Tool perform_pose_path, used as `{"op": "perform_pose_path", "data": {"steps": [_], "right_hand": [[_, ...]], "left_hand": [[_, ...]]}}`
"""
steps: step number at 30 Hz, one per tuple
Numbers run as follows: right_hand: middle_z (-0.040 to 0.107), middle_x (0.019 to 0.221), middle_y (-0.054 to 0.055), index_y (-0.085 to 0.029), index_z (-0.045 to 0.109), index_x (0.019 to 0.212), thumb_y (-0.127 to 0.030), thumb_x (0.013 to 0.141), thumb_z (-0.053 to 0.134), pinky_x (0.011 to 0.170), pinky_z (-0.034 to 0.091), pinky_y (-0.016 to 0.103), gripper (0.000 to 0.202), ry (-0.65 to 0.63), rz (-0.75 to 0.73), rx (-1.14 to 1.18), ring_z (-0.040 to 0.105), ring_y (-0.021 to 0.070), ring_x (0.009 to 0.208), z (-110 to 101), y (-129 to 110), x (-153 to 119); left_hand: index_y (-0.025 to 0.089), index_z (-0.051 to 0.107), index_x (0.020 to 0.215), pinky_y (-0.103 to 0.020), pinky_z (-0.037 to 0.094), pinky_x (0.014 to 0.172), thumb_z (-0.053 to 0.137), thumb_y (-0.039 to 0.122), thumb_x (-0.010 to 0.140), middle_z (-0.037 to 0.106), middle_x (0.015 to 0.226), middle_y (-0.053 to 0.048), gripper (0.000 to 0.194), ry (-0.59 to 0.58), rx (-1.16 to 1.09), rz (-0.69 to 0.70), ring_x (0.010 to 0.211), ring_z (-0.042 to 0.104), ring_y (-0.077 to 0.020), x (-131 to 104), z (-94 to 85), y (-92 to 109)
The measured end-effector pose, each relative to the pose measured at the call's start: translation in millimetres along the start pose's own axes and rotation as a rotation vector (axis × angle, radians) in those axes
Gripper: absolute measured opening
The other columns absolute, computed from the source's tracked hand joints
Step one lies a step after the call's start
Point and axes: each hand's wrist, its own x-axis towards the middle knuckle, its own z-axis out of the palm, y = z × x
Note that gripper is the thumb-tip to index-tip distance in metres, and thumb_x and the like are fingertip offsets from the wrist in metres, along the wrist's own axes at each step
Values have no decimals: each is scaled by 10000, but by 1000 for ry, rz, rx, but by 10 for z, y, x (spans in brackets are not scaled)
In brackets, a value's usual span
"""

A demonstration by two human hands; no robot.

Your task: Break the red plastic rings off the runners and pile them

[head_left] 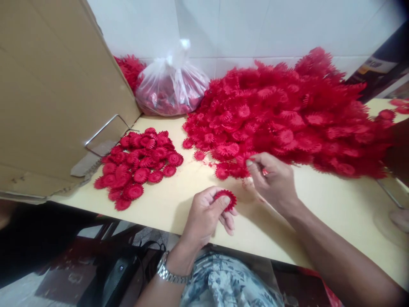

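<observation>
A red, round rosette (228,198) with a toothed edge is held in my left hand (204,211), the thumb pressed on its face. My right hand (274,179) is closed in a pinch at the front edge of a big pile of red toothed pieces (284,115). Whatever lies between those fingertips is too small and too close in colour to the pile to make out. To the left of my hands is a smaller heap of red rosettes (140,160), lying flat on the pale yellow table (159,204).
A tall cardboard sheet or box (57,94) stands at the left, with a bent metal wire (102,130) by it. Behind the heaps, a tied clear plastic bag (172,87) of red pieces sits against the tiled wall (239,30). Another person's hand (400,218) shows at the right edge.
</observation>
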Motion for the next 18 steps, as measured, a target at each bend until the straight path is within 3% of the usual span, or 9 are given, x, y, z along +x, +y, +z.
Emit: {"op": "perform_pose_path", "data": {"steps": [4,7,11,15,18], "right_hand": [[649,882,99,-157,650,911,-147,842,473,642,485,314,190,-68,-39,-269,603,209,794,-13,196,17],[643,1001,121,-152,648,994,-156,831,505,747,505,364,217,-35,-83,-287,603,237,902,-11,229,28],[655,939,108,-153,657,958,-155,839,525,725,522,323,178,-22,-96,-71,618,198,849,-43,110,48],[648,829,60,-170,653,905,-160,864,516,602,489,233,144,-157,-2,262,609,130,737,-101,-64,46],[614,725,23,-169,628,862,-218,856,556,558,452,215,87,-286,-11,474,568,104,642,-98,-162,21]], "left_hand": [[113,603,830,-186,449,336,641,272,726,665,706,-38,194,68,-15,51,375,531,-72,10,-24,8],[121,591,753,-135,301,259,631,272,718,644,613,-13,160,124,-18,57,303,446,-40,31,-41,10],[142,540,662,-122,187,236,619,326,730,562,468,35,211,167,18,35,246,366,-24,39,-49,-5],[154,505,605,-117,187,245,639,416,729,483,401,67,319,194,58,43,250,336,-16,46,-52,-22],[152,498,565,-111,225,261,642,463,728,435,391,76,380,206,108,99,284,340,-13,61,-42,-38]]}}
